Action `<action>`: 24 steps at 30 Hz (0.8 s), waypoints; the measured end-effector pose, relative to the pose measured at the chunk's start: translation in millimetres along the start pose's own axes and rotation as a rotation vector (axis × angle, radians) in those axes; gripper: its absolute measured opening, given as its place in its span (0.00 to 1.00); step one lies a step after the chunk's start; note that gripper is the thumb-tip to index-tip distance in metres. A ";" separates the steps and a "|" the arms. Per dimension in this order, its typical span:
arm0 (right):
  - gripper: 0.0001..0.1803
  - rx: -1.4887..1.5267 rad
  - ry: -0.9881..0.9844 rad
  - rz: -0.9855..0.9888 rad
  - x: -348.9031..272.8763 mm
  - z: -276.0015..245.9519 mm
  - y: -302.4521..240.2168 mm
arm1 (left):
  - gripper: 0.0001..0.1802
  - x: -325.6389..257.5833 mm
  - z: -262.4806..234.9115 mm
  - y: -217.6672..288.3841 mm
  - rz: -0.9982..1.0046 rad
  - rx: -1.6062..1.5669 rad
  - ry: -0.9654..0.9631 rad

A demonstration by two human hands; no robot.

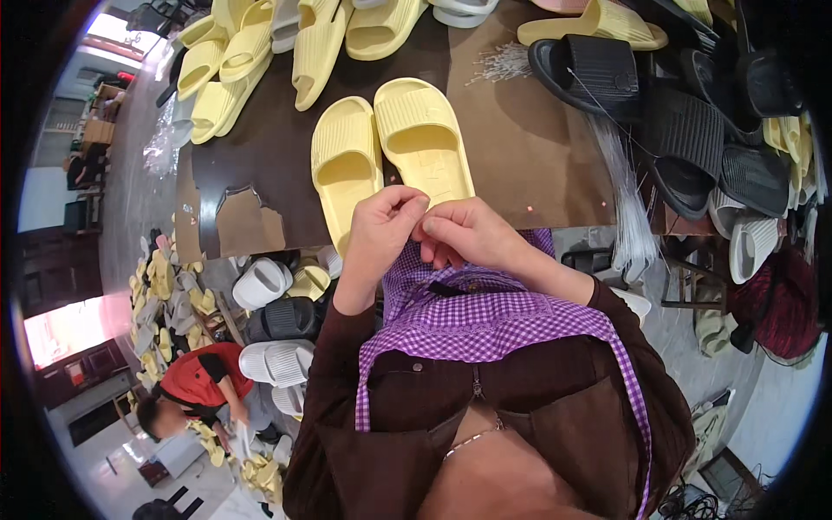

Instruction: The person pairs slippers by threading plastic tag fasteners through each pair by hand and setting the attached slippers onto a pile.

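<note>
Two pale yellow slide sandals (386,152) lie side by side on the dark brown table (520,147), heels toward me. My left hand (386,227) and my right hand (464,232) meet fingertip to fingertip at the heel ends of the pair, just over the table's near edge. The fingers of both hands are pinched together on something too small to make out; it may be a thin clear tie. My purple checked apron lies right below the hands.
More yellow slides (251,52) pile up at the table's far left, black slides (685,130) at the right, with a bundle of thin clear plastic ties (628,199) hanging off the edge. White and grey slides (273,329) lie on the floor at left, where a person in red (195,390) crouches.
</note>
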State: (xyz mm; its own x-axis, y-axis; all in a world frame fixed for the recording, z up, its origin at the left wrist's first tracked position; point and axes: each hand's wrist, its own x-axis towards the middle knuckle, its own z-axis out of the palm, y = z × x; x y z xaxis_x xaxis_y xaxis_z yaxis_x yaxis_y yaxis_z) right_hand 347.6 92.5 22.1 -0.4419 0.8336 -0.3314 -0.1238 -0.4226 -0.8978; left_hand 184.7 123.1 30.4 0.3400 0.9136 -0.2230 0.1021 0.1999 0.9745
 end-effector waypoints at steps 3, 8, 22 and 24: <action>0.15 -0.023 -0.071 0.099 -3.3 -3.0 1.7 | 0.07 -2.5 3.9 1.4 -0.096 -0.111 0.002; 0.15 -0.001 -0.137 0.174 -8.3 -2.5 3.6 | 0.07 -7.1 1.9 -2.4 -0.146 -0.272 -0.020; 0.14 -0.182 -0.330 0.148 -14.1 -3.7 28.0 | 0.04 -25.5 -3.8 -14.6 -0.342 -0.352 -0.082; 0.14 -0.218 -0.356 0.118 -16.5 -5.7 30.8 | 0.04 -29.0 -0.4 -13.3 -0.364 -0.355 -0.084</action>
State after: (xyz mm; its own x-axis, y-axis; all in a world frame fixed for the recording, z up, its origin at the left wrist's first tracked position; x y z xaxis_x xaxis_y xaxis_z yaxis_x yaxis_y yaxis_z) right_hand 356.1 67.7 -1.8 -0.7252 0.5935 -0.3492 0.1195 -0.3910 -0.9126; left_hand 173.1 94.1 23.9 0.4165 0.7338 -0.5368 -0.0908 0.6210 0.7785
